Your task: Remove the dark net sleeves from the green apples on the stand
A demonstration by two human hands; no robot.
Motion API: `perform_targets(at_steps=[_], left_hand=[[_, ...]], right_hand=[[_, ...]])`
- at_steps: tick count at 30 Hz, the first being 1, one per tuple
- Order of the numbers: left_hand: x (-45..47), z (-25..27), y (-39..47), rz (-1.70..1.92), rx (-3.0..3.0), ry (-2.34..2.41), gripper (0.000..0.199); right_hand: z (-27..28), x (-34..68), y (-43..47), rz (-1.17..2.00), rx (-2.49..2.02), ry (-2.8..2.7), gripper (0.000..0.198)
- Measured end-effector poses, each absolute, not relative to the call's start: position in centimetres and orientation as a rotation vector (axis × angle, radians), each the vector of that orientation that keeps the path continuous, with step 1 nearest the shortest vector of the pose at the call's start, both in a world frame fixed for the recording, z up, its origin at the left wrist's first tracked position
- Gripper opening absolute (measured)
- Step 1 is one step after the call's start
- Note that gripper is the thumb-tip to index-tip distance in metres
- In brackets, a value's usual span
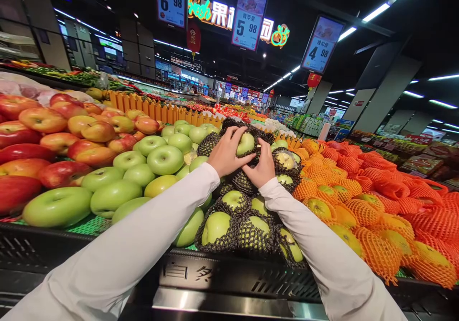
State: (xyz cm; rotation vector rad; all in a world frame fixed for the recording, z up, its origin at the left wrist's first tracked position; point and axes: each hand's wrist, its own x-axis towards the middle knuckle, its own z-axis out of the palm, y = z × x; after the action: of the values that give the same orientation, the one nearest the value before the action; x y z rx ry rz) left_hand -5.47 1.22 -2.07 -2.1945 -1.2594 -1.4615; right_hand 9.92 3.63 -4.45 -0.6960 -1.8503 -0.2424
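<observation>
Left sleeve [150, 225]: white, long, plain; fabric smooth along forearm, gathered into deep folds toward elbow. Right sleeve [315, 249]: matching white, creased near wrist, looser lower down. Cuffs narrow, close-fitting, ending at wrists. Left hand [227, 154], right hand [263, 165]: bare.

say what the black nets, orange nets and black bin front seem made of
Black nets: probably plastic foam, matte; thick strands bunch around green apples. Orange nets: likely similar foam, dull; raised diamond mesh. Black bin front: likely moulded hard plastic, low-sheen, with regular slots; painted metal is possible.
</observation>
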Motion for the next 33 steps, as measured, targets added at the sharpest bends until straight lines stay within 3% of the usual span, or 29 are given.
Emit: perform_targets(at_steps=[9,15,24,33], left_hand=[[-5.4,-2.6,1.7,-1.562,-2.21,-1.194,0.058],[-5.7,-2.8,2.5,-1.701,-1.96,-1.334,0.057],[-6.2,-3.8,3.3,-0.975,-2.441,-1.559,0.035],[-10.2,0.6,1.4,-1.087,-1.888,-1.686,0.04]], right_hand=[[-4.2,10.0,3.3,-0.2,-0.668,-1.889,0.056],[-3.8,10.0,2.8,-0.23,-0.674,-1.65,0.077],[-4.1,10.0,3.4,-0.291,-0.758,-1.454,0.086],[-4.5,10.2,4.1,-0.343,-0.769,-1.509,0.081]])
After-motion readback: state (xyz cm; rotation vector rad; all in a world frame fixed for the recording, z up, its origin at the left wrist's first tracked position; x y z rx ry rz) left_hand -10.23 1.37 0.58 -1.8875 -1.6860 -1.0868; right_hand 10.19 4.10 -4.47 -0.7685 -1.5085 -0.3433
